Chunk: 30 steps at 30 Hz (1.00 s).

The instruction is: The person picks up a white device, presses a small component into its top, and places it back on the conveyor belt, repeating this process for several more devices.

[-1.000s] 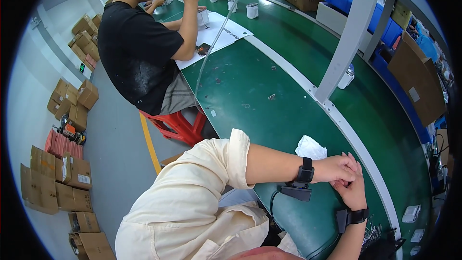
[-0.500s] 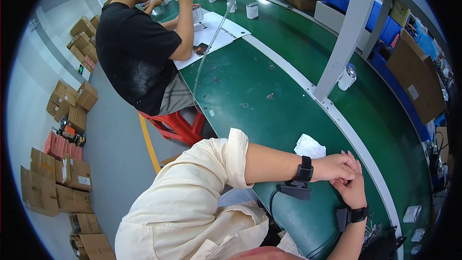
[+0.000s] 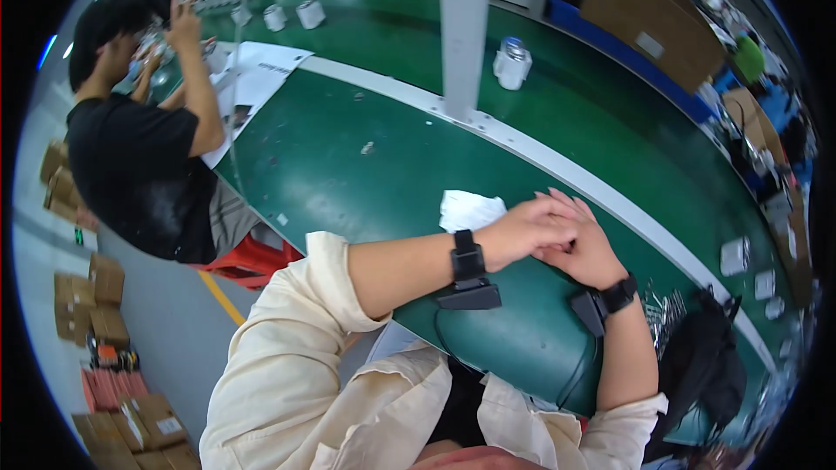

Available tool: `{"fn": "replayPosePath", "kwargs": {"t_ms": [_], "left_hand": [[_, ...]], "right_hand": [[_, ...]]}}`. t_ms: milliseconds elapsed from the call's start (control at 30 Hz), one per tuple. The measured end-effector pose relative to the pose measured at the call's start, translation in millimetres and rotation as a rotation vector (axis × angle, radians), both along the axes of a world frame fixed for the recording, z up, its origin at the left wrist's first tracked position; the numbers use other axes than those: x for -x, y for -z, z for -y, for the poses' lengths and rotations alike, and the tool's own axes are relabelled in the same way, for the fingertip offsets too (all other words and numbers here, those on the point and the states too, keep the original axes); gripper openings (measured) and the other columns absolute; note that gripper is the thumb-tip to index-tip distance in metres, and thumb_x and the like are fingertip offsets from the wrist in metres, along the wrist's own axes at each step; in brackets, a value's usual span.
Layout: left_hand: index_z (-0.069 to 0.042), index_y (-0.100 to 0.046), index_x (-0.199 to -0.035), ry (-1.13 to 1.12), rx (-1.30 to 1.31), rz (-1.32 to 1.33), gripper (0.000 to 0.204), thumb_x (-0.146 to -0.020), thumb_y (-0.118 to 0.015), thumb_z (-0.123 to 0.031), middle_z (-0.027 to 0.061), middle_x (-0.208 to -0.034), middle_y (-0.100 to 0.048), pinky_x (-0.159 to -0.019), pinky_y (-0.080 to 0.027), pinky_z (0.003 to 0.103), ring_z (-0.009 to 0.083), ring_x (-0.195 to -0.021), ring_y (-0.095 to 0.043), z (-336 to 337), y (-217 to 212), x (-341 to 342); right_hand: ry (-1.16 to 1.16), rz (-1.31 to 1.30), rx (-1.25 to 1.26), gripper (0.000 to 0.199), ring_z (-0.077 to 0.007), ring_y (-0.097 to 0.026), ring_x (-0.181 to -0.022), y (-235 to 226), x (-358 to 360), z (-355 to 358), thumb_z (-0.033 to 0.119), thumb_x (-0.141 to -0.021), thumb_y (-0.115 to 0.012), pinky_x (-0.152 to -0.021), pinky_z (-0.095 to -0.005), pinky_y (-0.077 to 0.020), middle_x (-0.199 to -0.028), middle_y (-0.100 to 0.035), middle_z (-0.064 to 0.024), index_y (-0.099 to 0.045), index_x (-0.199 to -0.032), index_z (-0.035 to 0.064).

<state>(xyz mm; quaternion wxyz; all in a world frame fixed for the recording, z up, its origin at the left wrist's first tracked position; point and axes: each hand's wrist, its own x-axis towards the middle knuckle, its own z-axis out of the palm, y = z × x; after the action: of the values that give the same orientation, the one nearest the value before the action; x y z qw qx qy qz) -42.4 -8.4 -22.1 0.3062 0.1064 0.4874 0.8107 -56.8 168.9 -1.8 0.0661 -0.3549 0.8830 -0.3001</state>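
My left hand point(image 3: 524, 228) and my right hand point(image 3: 590, 248) rest together above the green tabletop point(image 3: 366, 178). The left fingers lie across the right hand, and the right fingers stretch out beyond them; part of the fingers is hidden in the overlap. No object shows in either hand. Just beside my left hand lies a crumpled white cloth or tissue point(image 3: 470, 211). Each wrist wears a black strap with a small black box, one on the left wrist point(image 3: 468, 271) and one on the right point(image 3: 605, 300), with thin cables running down.
A white metal post point(image 3: 463, 35) rises from the table's pale rail. Behind it a white and silver canister-like item point(image 3: 512, 63) stands on the green belt. Thin metal pieces point(image 3: 664, 318) and a black bag point(image 3: 704, 365) lie right of my forearm. A co-worker point(image 3: 139, 157) sits at left.
My view has swung to the right, so the table and the co-worker sit further left. My hands stay together, with the right forearm and black bag now more visible.
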Motion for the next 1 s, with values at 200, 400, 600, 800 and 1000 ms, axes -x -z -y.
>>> {"fn": "replayPosePath", "kwargs": {"t_ms": [200,400,600,800,1000], "left_hand": [[-0.005,-0.049,-0.126,0.013,-0.008,0.029,0.037,-0.093,-0.06,-0.015,0.0085,-0.114,-0.059,-0.083,-0.051,0.031,0.016,-0.101,-0.059,-7.3,-0.2,0.0],[-0.005,-0.05,-0.123,-0.28,0.082,-0.338,0.035,-0.091,-0.061,-0.012,0.0077,-0.104,-0.062,-0.082,-0.051,0.032,0.0169,-0.096,-0.06,-2.0,-2.5,-4.1],[-0.006,-0.055,-0.117,-0.365,0.693,-1.031,0.038,-0.082,-0.068,-0.015,0.0074,-0.092,-0.063,-0.079,-0.05,0.035,0.0228,-0.09,-0.06,-1.8,2.5,2.6],[-0.008,-0.059,-0.108,-0.318,0.686,-1.091,0.035,-0.077,-0.07,-0.019,0.0069,-0.089,-0.061,-0.075,-0.048,0.038,0.0252,-0.088,-0.055,0.1,8.8,2.8],[-0.007,-0.059,-0.106,-0.31,0.685,-1.012,0.033,-0.077,-0.07,-0.019,0.0064,-0.087,-0.059,-0.074,-0.047,0.038,0.025,-0.087,-0.054,-0.3,11.1,3.8]], "right_hand": [[-0.015,-0.02,-0.004,0.04,-0.0302,-0.037,-0.135,6.0,-0.9,-11.1,0.026,-0.077,-0.073,-0.113,-0.0482,-0.0217,-0.136,-0.053,-0.0082,-0.065,-0.115,0.014],[-0.002,0.03,0.06,0.044,-0.0295,-0.04,-0.134,5.0,2.7,-8.5,0.021,-0.077,-0.072,-0.113,-0.0479,-0.0226,-0.134,-0.054,-0.0088,-0.062,-0.119,0.0139],[-0.02,-0.005,0.057,0.043,-0.0287,-0.041,-0.134,15.4,3.7,-13.8,0.015,-0.076,-0.069,-0.113,-0.0484,-0.0237,-0.134,-0.054,-0.0097,-0.062,-0.117,0.0108],[-0.001,-0.032,0.028,0.037,-0.0282,-0.04,-0.134,16.4,4.1,-11.1,0.01,-0.074,-0.067,-0.112,-0.048,-0.0252,-0.132,-0.055,-0.0095,-0.063,-0.11,0.0053],[-0.003,-0.041,0.051,0.036,-0.0281,-0.04,-0.134,13.3,3.1,-8.0,0.007,-0.073,-0.066,-0.112,-0.0477,-0.0255,-0.131,-0.056,-0.0095,-0.064,-0.109,0.005]]}}
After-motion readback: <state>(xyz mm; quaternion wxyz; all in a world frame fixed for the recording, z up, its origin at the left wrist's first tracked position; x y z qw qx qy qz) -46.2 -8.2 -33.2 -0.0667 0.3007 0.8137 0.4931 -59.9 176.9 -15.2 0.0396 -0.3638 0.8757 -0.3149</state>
